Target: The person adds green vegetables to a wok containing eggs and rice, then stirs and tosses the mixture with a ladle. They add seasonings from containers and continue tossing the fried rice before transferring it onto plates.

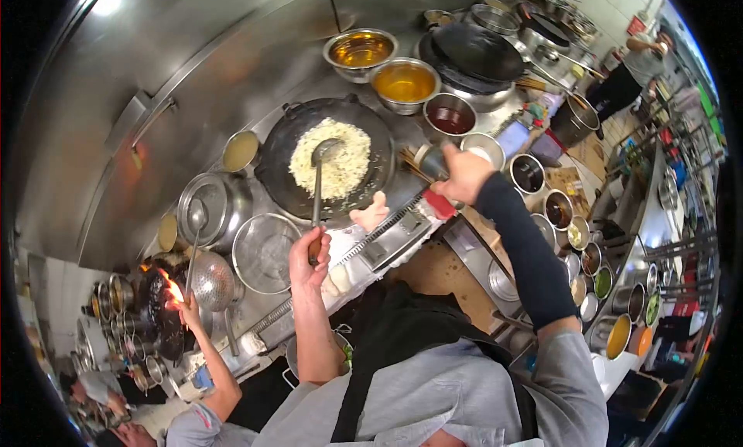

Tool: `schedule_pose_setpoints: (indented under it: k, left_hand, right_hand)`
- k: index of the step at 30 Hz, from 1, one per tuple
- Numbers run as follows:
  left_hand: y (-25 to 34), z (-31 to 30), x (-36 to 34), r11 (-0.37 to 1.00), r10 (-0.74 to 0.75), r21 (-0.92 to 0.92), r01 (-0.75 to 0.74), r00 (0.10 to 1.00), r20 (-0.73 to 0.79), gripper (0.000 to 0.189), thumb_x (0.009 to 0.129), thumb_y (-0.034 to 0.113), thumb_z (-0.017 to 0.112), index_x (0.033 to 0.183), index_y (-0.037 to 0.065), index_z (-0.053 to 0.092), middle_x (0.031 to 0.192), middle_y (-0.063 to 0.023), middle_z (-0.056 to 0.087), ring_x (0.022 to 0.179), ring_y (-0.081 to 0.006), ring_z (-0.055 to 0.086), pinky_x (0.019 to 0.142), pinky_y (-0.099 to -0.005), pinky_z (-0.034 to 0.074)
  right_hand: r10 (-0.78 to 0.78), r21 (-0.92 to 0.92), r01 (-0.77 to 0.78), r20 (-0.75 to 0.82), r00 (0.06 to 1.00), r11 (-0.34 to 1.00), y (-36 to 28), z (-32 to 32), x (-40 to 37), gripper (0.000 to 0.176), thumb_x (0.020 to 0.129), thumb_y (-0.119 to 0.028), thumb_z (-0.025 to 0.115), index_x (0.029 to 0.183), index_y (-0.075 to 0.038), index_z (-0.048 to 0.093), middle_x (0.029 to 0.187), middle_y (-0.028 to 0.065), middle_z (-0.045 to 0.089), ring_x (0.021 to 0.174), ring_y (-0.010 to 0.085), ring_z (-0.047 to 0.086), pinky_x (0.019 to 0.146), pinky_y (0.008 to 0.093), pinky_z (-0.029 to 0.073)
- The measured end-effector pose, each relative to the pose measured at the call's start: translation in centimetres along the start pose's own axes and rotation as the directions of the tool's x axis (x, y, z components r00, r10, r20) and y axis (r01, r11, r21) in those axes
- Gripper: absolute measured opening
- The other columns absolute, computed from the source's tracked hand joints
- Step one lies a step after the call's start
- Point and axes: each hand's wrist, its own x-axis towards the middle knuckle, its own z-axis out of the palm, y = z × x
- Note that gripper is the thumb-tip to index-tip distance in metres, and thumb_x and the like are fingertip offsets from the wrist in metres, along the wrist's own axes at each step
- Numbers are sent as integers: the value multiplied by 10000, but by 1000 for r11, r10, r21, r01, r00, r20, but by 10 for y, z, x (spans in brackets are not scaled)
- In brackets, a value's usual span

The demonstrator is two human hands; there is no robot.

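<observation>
A dark wok (271,168) in front of me holds a heap of pale yellow-white rice (340,176). My left hand (309,255) is closed round the wooden handle of a ladle (317,188), whose bowl rests in the rice. To the right of the wok, my right hand (464,176), below a black sleeve, is closed on a small metal cup (431,162); some of its fingers are hidden. Just below that hand sits a red object (439,203) I cannot make out. A crumpled pinkish cloth (371,212) lies by the wok's near edge.
Behind are bowls of amber liquid (361,51) and dark red sauce (450,116). A wire strainer (265,252) stands left of the wok. Farther left, a co-worker's hand (190,311) is by a flaming wok (159,308). Several sauce pots (557,208) line the right.
</observation>
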Motion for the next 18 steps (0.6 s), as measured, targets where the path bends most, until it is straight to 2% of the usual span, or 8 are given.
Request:
schedule_pose_setpoints:
  k: [2, 5, 9, 12, 13, 14, 16, 18]
  left_hand:
    - [4, -7, -6, 1000, 9, 15, -9, 1000, -2, 236, 1029, 199, 653, 1104, -22, 691, 839, -104, 647, 478, -93, 466, 346, -214, 320]
    - [9, -8, -9, 1000, 9, -6, -9, 1000, -6, 229, 1026, 201, 659, 1103, -13, 691, 833, -110, 652, 477, -99, 465, 345, -220, 319]
    - [7, -2, -8, 998, 17, 55, -14, 998, -55, 240, 1031, 196, 648, 1107, -30, 671, 830, -108, 642, 472, -100, 459, 342, -220, 324]
    - [-5, 20, 4, 982, 52, 184, -35, 995, -87, 231, 1030, 193, 646, 1100, -27, 661, 807, -110, 649, 473, -105, 481, 342, -221, 324]
    - [-11, 32, 10, 970, 67, 239, -45, 994, -86, 224, 1028, 194, 649, 1093, -20, 661, 795, -112, 656, 475, -109, 493, 342, -222, 323]
    - [-22, 48, 13, 962, 82, 267, -51, 991, -105, 194, 1030, 192, 645, 1066, 1, 658, 778, -113, 668, 478, -127, 521, 351, -242, 324]
    - [-54, 78, 26, 949, 76, 313, -45, 993, -86, 178, 1038, 195, 634, 1049, 18, 653, 785, -93, 670, 520, -140, 566, 407, -257, 378]
    - [-87, 104, 40, 919, 27, 395, -20, 1000, -13, 207, 1053, 243, 626, 1064, 37, 637, 816, -76, 689, 612, -140, 625, 482, -268, 434]
  right_hand:
    - [-108, -103, 124, 151, 983, 987, -11, 45, 36, 556, 781, -341, 805, 1118, 83, 682, 948, 307, 745, 975, 445, 744, 884, 476, 600]
    - [32, 51, -41, 171, 985, 998, -28, 80, 63, 566, 765, -408, 811, 1055, 68, 708, 992, 312, 742, 978, 451, 736, 901, 488, 585]
    - [-55, 89, 38, 201, 978, 995, -33, 94, 55, 594, 752, -416, 816, 1068, 76, 710, 1001, 307, 743, 1005, 444, 732, 928, 475, 575]
    - [41, 289, -57, 61, 997, 956, -32, 81, 33, 667, 808, -411, 825, 1210, 88, 639, 1002, 308, 741, 997, 439, 731, 909, 477, 578]
    - [20, 420, -23, 11, 1000, 907, -35, 64, 20, 802, 808, -455, 855, 1313, 95, 564, 1036, 333, 717, 1028, 447, 714, 922, 451, 568]
    - [-38, 500, 170, -263, 964, 849, -24, 79, 14, 809, 808, -398, 889, 1364, 84, 552, 1165, 313, 699, 1104, 380, 709, 967, 411, 556]
    - [-29, 728, 352, -416, 909, 588, -19, 63, -9, 811, 810, -317, 913, 1425, 53, 535, 1299, 250, 676, 1190, 302, 677, 1038, 396, 530]
    - [65, 786, 394, -478, 876, 476, -20, 29, -51, 823, 807, -219, 944, 1486, -5, 530, 1345, 104, 677, 1239, 179, 616, 1100, 379, 495]
